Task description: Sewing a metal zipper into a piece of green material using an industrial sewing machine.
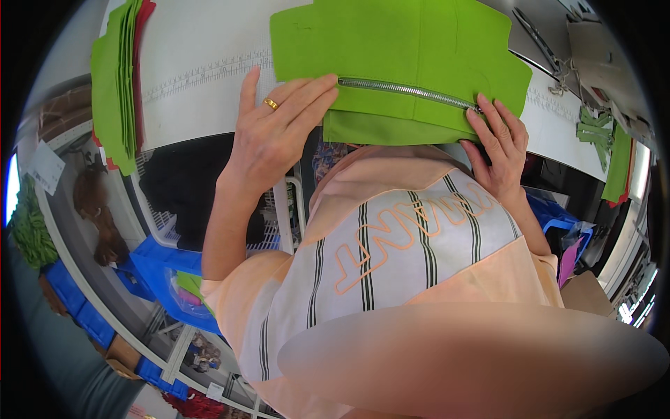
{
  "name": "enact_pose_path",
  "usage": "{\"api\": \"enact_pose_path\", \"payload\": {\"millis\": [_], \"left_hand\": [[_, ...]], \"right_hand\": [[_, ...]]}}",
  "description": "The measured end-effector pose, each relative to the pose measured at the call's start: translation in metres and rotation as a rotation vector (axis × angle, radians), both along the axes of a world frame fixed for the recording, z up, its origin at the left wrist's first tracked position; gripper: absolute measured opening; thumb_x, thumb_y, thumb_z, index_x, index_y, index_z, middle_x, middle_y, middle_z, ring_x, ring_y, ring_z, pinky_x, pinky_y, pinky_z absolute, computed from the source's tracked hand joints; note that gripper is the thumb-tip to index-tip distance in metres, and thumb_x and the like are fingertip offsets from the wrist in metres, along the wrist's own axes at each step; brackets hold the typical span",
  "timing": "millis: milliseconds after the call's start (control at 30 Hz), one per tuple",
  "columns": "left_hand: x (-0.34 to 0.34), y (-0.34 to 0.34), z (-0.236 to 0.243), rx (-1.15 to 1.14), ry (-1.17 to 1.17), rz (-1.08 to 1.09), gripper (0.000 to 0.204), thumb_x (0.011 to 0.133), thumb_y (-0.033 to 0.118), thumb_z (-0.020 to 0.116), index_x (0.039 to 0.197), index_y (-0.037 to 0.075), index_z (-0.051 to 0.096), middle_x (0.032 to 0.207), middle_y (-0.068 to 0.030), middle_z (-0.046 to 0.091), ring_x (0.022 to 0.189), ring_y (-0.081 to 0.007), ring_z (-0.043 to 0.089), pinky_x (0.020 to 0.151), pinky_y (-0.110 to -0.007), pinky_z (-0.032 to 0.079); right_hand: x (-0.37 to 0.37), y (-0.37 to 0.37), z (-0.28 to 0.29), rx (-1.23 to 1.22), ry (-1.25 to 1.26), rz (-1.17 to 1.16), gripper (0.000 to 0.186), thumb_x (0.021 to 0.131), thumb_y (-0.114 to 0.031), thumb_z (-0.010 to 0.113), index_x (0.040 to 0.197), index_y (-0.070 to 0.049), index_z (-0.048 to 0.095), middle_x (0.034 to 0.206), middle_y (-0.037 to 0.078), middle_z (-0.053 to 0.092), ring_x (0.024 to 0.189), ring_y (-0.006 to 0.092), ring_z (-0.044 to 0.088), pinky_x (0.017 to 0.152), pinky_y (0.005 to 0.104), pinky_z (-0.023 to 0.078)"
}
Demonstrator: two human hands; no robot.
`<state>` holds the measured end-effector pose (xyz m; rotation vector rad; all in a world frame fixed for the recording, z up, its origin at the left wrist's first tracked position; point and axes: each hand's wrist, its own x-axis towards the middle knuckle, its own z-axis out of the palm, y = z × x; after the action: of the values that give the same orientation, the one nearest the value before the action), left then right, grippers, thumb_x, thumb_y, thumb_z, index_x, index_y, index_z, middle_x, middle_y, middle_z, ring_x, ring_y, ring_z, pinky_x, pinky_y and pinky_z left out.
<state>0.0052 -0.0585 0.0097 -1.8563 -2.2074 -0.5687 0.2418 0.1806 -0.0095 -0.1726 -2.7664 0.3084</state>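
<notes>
A bright green fabric piece (377,42) lies flat across the white table, its near part hanging toward my lap. A metal zipper (408,91) runs across it, slanting slightly down to the right. My left hand (283,119), with a gold ring on one finger, rests with fingers stretched out, the tips touching the fabric at the zipper's left end. At the zipper's right end lies my right hand (499,143). Its fingers are spread on top of the fabric, while the thumb is by the near edge.
Green and red fabric pieces (115,84) hang over the white table's (195,91) left edge. Scissors (536,35) lie at the far right, near green scraps (594,131). A white basket (164,223) with black cloth and a blue bin (164,269) stand at my left.
</notes>
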Motion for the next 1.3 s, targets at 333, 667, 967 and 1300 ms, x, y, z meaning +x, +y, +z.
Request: {"api": "enact_pose_path", "payload": {"millis": [333,667,967,1300], "left_hand": [[-0.01,0.003,-0.005,-0.003,0.001,-0.075,0.024,0.076,0.007,0.062,0.1,0.008,0.068,0.112,-0.0004,0.065,0.095,-0.0157,0.061,0.106,-0.049,0.031],[0.057,0.021,-0.023,0.153,-0.067,-0.073,0.023,0.075,0.01,0.065,0.097,0.008,0.071,0.106,-0.0005,0.065,0.097,-0.0155,0.061,0.107,-0.053,0.023],[0.051,0.024,-0.028,0.202,-0.13,-0.075,0.023,0.075,0.008,0.065,0.097,0.008,0.072,0.102,0.0004,0.065,0.092,-0.0142,0.062,0.109,-0.049,0.022],[0.045,0.026,-0.027,0.229,-0.117,-0.13,0.024,0.072,0.008,0.065,0.095,0.007,0.072,0.101,0.0006,0.066,0.09,-0.0139,0.063,0.107,-0.047,0.027]], "right_hand": [[0.003,0.01,0.005,-0.071,-0.035,0.029,0.043,0.076,-0.003,0.066,0.119,-0.009,0.064,0.13,0.007,0.057,0.117,0.0287,0.051,0.096,0.0388,0.04],[-0.041,0.07,0.023,0.39,0.227,0.045,0.026,0.08,0.002,0.062,0.104,-0.004,0.067,0.104,0.016,0.067,0.091,0.0297,0.064,0.078,0.036,0.053],[-0.034,0.07,0.013,0.081,0.129,-0.024,0.035,0.078,0.005,0.063,0.111,-0.006,0.067,0.115,0.018,0.063,0.104,0.0375,0.059,0.088,0.0411,0.05],[-0.033,0.072,0.012,0.038,0.127,-0.019,0.034,0.079,0.005,0.062,0.111,-0.006,0.067,0.115,0.018,0.063,0.104,0.0371,0.059,0.089,0.0414,0.049]]}}
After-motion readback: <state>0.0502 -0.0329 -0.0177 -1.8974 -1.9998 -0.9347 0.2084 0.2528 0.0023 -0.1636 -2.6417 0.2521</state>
